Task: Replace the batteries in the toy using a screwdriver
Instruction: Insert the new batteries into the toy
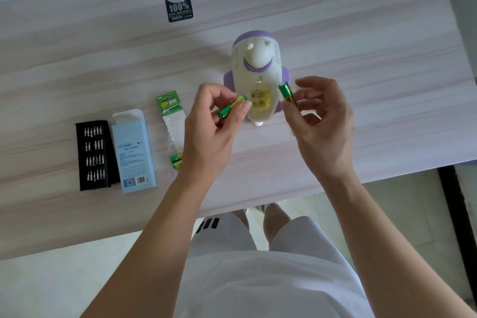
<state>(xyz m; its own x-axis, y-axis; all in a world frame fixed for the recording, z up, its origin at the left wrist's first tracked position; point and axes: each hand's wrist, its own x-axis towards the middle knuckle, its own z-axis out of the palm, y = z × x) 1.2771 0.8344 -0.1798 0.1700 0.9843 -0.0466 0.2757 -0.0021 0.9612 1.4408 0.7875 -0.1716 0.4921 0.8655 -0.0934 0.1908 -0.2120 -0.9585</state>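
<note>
The wood-grain table (361, 33) carries everything. The rocket-shaped toy (258, 64) lies flat on it, straight ahead of the person and well in from the near edge. Its long axis runs away from the person, with the purple-capped rounded end pointing to the far side and the base end pointing back toward them. A yellow patch (261, 100) on its upper face sits just between the hands; whether that is an open battery bay or a label cannot be told. The left hand (214, 124) pinches a green-and-gold battery (232, 107) between thumb and fingertips. This one is slanted, with its gold end toward the toy. The right hand (325, 121) pinches a second battery (287, 91) by its gold end, green end tilted up and toward the toy, and its other fingers are loosely curled. The likeliest fault is a cell seated the wrong way round, since the two point differently and the polarity marks are too small to read. A light fingertip pinch could also let a cell slip and roll toward the table edge. The toy's rounded body may rock under pressure. To the left lie a black bit holder (94, 155), a pale blue box (134, 152) and an opened battery pack (171, 121).
</note>
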